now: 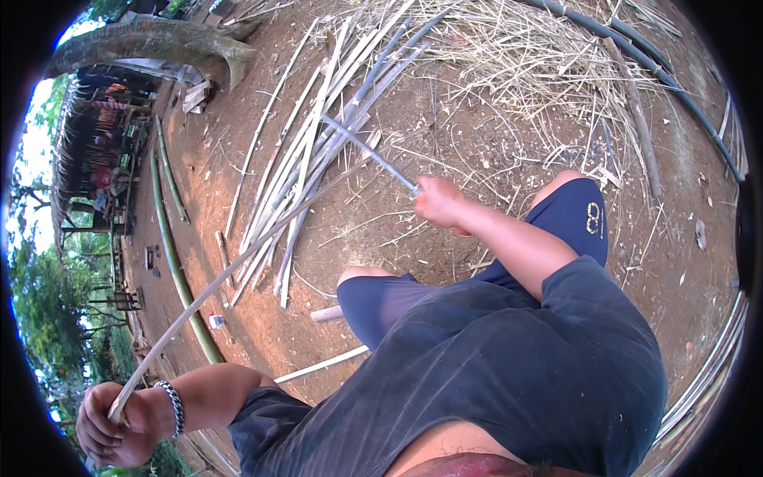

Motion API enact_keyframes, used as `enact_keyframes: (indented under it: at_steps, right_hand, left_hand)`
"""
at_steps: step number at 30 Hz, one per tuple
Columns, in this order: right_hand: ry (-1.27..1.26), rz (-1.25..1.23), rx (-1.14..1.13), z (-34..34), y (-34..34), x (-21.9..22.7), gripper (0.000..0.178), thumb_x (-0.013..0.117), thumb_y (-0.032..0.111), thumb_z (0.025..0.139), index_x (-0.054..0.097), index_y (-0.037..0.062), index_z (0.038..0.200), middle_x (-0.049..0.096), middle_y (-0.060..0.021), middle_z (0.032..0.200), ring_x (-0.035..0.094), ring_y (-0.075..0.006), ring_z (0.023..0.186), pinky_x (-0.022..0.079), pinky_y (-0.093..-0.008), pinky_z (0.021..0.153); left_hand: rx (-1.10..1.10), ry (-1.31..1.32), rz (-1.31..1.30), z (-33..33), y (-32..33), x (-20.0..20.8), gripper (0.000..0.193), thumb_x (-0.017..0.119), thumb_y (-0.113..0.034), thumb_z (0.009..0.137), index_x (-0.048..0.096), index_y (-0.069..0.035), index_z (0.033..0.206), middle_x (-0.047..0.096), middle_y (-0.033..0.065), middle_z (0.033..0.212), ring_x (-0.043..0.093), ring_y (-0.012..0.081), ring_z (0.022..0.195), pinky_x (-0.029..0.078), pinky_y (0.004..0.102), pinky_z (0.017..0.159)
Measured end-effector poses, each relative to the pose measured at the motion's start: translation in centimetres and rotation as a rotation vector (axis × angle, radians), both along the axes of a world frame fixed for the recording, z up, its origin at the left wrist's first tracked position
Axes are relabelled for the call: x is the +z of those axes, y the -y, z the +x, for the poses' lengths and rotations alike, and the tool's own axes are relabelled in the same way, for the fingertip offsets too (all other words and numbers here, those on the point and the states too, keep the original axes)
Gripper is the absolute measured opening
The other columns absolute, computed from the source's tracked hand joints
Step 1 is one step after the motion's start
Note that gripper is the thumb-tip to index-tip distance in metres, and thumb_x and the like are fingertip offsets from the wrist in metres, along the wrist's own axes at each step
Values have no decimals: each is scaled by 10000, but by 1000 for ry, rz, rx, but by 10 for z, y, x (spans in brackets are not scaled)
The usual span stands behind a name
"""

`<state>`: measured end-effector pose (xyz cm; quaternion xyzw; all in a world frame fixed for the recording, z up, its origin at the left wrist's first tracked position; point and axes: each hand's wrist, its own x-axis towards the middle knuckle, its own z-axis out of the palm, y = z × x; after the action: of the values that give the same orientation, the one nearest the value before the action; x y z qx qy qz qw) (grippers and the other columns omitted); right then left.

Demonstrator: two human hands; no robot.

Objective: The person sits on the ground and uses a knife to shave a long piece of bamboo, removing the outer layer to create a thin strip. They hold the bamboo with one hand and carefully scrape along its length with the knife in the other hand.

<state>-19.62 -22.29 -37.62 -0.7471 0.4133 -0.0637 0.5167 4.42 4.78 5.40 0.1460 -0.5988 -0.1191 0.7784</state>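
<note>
My left hand point(119, 425), far out at the lower left, is closed round one end of a long bamboo strip point(230, 270). The strip slants up and right across the view, and its far end passes over a pile of split bamboo strips point(306, 167). Near the middle, my right hand point(441, 204) grips the handle of a long-bladed knife point(367, 153). Its narrow grey blade points up and left over the pile, close to the strip's far part. Whether blade and strip touch, I cannot tell.
Thin bamboo shavings point(548, 60) are heaped at the top right beside a dark pole point(668, 79). A green bamboo pole point(176, 262) lies on the ground at left. Farther off stand a thatched shelter point(95, 151) and a thick curved trunk point(151, 46). My bent knees flank the work area.
</note>
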Motion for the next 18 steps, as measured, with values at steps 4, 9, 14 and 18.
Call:
enact_keyframes:
  at_steps: [4,9,14,18]
  right_hand:
    - [53,14,61,7,1,-2,250,565,99,815,567,15,1051,583,-96,794,574,-211,661,485,-364,614]
    - [-65,4,-113,-12,42,-85,252,567,111,822,564,4,1050,582,-109,773,583,-235,676,490,-376,635]
    - [36,48,-26,6,23,-34,281,565,92,829,540,-29,1081,582,-109,807,587,-232,701,489,-385,640]
    - [20,81,-26,0,56,-61,255,592,120,810,575,21,1044,601,-131,812,606,-254,731,494,-396,656]
  left_hand:
    - [-18,-7,-41,12,5,0,300,522,-139,807,490,-133,509,519,-47,470,457,39,364,404,137,372]
    - [-3,-27,3,18,5,11,305,521,-136,806,488,-138,502,515,-47,460,452,38,356,401,136,363]
    - [-11,-25,-36,34,4,21,325,509,-139,807,489,-148,483,512,-51,449,453,38,343,397,131,350]
    - [24,-42,-50,46,8,30,350,467,-142,817,488,-155,467,504,-52,432,443,39,321,389,127,335]
